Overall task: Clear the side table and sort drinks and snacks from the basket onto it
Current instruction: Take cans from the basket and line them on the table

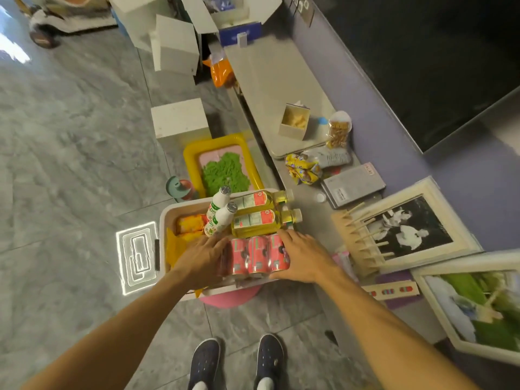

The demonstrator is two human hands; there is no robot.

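A white basket [164, 220] stands on a pink stool in front of me. Inside lie a pack of red cans [257, 256], two yellow drink bottles [260, 211], two small white bottles [219, 211] and orange snack packets [190, 225]. My left hand [201, 261] grips the left side of the red can pack, and my right hand [302, 258] grips its right side. On the grey side table [270, 80] to the right sit a small open white box [294, 122] and a clear bag of snacks [339, 130].
On a lower grey ledge lie a yellow snack packet [302, 168], a grey box [353, 185], a wooden rack [357, 237] and two framed pictures [413, 226]. A yellow tray of green material [225, 167], white boxes [180, 121] and an orange bag [222, 71] stand on the floor.
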